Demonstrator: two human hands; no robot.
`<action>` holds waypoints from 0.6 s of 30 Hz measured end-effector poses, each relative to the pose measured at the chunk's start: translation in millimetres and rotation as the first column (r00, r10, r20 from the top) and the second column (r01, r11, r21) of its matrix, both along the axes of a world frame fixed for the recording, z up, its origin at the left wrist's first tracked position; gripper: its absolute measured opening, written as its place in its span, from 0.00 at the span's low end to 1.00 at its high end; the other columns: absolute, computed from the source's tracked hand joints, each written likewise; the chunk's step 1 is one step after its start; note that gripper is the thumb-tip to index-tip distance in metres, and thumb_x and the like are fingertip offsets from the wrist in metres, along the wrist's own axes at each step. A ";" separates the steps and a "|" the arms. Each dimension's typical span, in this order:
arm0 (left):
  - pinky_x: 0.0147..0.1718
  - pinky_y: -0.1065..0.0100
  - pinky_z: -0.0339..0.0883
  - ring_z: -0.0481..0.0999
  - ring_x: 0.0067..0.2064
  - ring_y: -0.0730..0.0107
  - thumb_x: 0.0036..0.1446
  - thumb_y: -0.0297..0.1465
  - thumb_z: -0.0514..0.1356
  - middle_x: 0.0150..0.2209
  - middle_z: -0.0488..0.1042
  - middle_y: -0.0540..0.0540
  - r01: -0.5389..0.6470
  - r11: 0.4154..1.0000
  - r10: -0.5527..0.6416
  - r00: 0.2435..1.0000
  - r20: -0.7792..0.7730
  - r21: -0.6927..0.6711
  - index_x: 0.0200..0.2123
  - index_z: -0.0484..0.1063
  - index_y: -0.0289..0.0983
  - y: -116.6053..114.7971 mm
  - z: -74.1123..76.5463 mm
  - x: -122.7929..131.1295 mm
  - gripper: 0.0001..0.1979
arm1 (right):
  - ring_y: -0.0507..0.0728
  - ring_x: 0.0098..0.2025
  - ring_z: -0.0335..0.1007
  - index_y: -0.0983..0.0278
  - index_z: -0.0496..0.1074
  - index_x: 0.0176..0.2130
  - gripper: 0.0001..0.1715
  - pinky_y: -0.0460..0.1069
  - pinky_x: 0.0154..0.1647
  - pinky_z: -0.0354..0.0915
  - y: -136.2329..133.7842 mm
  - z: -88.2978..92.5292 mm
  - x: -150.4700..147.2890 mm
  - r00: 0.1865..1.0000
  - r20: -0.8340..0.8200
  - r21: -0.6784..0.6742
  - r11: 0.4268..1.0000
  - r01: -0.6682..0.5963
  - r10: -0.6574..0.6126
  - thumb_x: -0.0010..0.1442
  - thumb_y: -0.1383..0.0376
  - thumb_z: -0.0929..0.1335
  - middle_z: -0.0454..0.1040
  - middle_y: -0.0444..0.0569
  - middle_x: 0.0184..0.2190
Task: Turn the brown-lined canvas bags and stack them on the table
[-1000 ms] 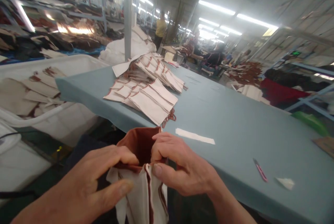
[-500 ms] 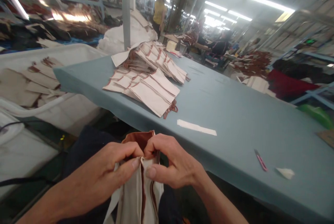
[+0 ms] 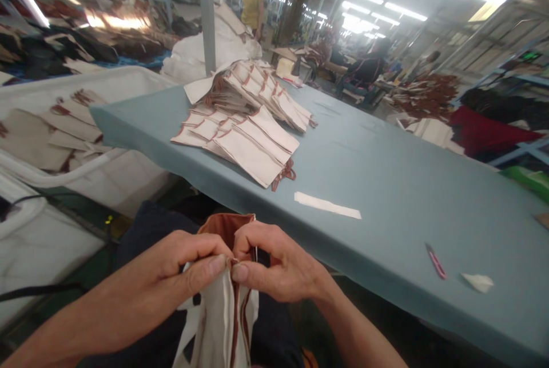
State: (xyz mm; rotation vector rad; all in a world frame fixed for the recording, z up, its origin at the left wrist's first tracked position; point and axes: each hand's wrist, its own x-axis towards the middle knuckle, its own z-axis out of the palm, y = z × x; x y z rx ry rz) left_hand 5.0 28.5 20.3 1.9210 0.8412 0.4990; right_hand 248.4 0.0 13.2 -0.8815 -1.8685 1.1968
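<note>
A white bin (image 3: 141,176) is standing left of the table (image 3: 386,174), holding flat cream pieces (image 3: 51,134) with brown trim. Just below the table's near edge, over the person's lap, both hands are pinching a cream bag (image 3: 225,316) with a brown lining. The left hand (image 3: 171,276) is curling closed, thumb and fingers pressing the bag's top edge. The right hand (image 3: 278,265) is gripping the same edge, its thumb nearly touching the left one. On the table a stack (image 3: 249,128) of similar pieces is lying, with a white strip (image 3: 328,206) and a pink tool (image 3: 436,261) nearer the near edge.
</note>
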 end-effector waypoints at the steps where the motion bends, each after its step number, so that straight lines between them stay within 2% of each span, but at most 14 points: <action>1: 0.31 0.73 0.71 0.78 0.31 0.67 0.77 0.51 0.56 0.29 0.79 0.52 0.020 0.999 -0.020 1.000 0.000 -0.027 0.32 0.82 0.42 -0.1 0.4 1.2 0.26 | 0.52 0.31 0.61 0.60 0.66 0.30 0.33 0.49 0.37 0.62 0.5 0.4 -0.3 1.000 0.002 0.002 1.000 0.005 -0.005 0.72 0.41 0.74 0.67 0.39 0.27; 6: 0.25 0.73 0.60 0.65 0.27 0.71 0.67 0.50 0.66 0.25 0.69 0.53 0.016 0.983 -0.013 1.000 0.019 -0.182 0.27 0.75 0.39 5.3 6.2 13.3 0.23 | 0.51 0.30 0.59 0.60 0.65 0.30 0.32 0.48 0.34 0.59 12.4 -1.1 2.4 0.996 -0.017 -0.057 0.995 -0.086 0.085 0.72 0.43 0.75 0.65 0.37 0.28; 9: 0.26 0.73 0.58 0.64 0.28 0.72 0.66 0.49 0.66 0.26 0.69 0.53 0.028 0.972 -0.021 0.999 0.034 -0.235 0.28 0.77 0.38 12.4 5.5 13.6 0.22 | 0.51 0.31 0.59 0.61 0.67 0.31 0.31 0.47 0.33 0.58 22.5 -4.2 5.0 0.988 -0.027 -0.126 0.980 -0.156 0.154 0.72 0.43 0.75 0.66 0.38 0.29; 12: 0.27 0.73 0.59 0.65 0.29 0.71 0.68 0.49 0.65 0.27 0.71 0.52 0.058 0.970 -0.052 0.998 0.029 -0.236 0.30 0.80 0.37 20.1 0.8 6.6 0.22 | 0.51 0.32 0.58 0.61 0.67 0.32 0.30 0.47 0.33 0.57 29.9 -4.6 5.4 0.982 -0.026 -0.136 0.973 -0.188 0.186 0.73 0.43 0.74 0.66 0.39 0.30; 14: 0.27 0.74 0.59 0.66 0.29 0.71 0.69 0.49 0.65 0.27 0.72 0.52 0.062 0.972 -0.062 0.998 0.009 -0.228 0.31 0.80 0.37 24.8 -1.2 1.3 0.22 | 0.51 0.32 0.59 0.61 0.68 0.33 0.29 0.48 0.34 0.58 33.9 -1.3 5.0 0.982 0.030 -0.107 0.978 -0.180 0.184 0.74 0.43 0.74 0.67 0.39 0.30; 18: 0.28 0.74 0.62 0.68 0.31 0.70 0.70 0.49 0.65 0.28 0.74 0.51 0.048 0.986 -0.051 0.999 -0.011 -0.157 0.30 0.81 0.37 31.1 5.5 -1.6 0.23 | 0.53 0.34 0.63 0.61 0.71 0.35 0.29 0.49 0.39 0.61 43.0 14.2 5.9 0.975 0.145 0.003 0.985 -0.171 0.169 0.76 0.42 0.72 0.69 0.40 0.31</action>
